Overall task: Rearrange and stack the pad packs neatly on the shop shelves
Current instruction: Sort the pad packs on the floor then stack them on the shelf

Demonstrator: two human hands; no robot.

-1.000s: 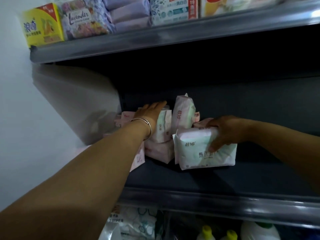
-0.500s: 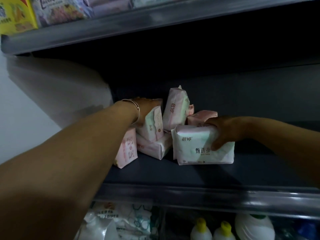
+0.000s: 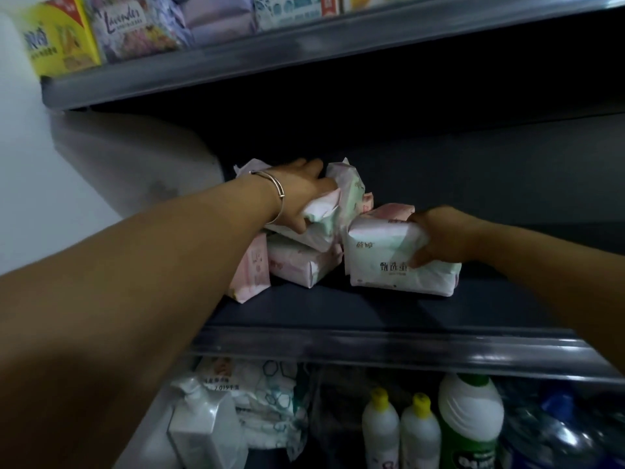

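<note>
Several pink and white pad packs lie in a loose pile on the dark middle shelf (image 3: 338,309). My left hand (image 3: 301,194), with a bracelet on the wrist, grips a white pack (image 3: 321,221) that tilts on top of a pink pack (image 3: 297,265). Behind it another pack (image 3: 351,187) stands upright. A pink pack (image 3: 250,272) stands on end under my left forearm. My right hand (image 3: 436,235) grips the right end of a large white-green pack (image 3: 389,262) lying at the front. A pink pack (image 3: 392,211) shows behind that one.
The shelf above carries a yellow box (image 3: 57,38), a lavender pack (image 3: 132,28) and purple packs (image 3: 216,18). Below stand white bottles with yellow caps (image 3: 399,431), a green-capped bottle (image 3: 470,418), a white carton (image 3: 206,431) and wrapped packs (image 3: 267,394). A white wall (image 3: 50,184) bounds the left.
My left hand has moved from the top of the pile to curl around the tilted white pack. My right hand keeps its hold on the large pack, which has barely moved.
</note>
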